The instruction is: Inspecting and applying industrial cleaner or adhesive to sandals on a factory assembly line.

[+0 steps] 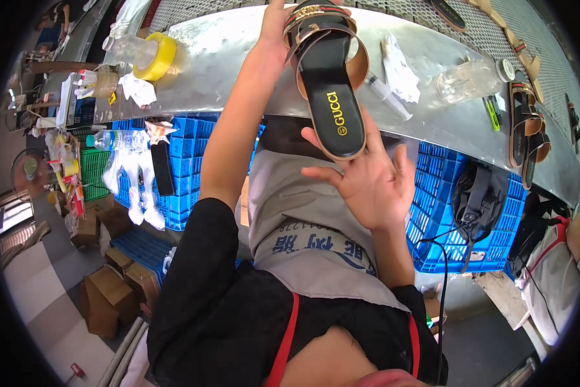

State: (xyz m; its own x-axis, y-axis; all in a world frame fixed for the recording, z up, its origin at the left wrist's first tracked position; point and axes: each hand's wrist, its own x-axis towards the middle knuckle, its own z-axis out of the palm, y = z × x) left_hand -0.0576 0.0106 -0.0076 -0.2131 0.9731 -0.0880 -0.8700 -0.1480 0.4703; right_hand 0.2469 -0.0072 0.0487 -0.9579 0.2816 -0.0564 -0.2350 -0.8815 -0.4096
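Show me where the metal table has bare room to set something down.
Widest: between the yellow tape roll and left forearm. Smaller: the front strip between the syringe and green tools, before the clear bottle. The right end is crowded with those tools and sandals.

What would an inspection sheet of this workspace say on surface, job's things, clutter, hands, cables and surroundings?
Surface: shiny grey metal worktop, bearing several things.
Job's things: black sandal with tan-lined straps, held at the worktop's near edge; similar strapped sandals at right.
Clutter: round yellow roll, clear plastic syringe, crumpled white fabric on the worktop.
Hands: left hand grips the strap end; right hand, fingers spread, touches the heel end.
Cables: thin black cable beside a blue plastic crate.
Surroundings: brown cardboard boxes at lower left.
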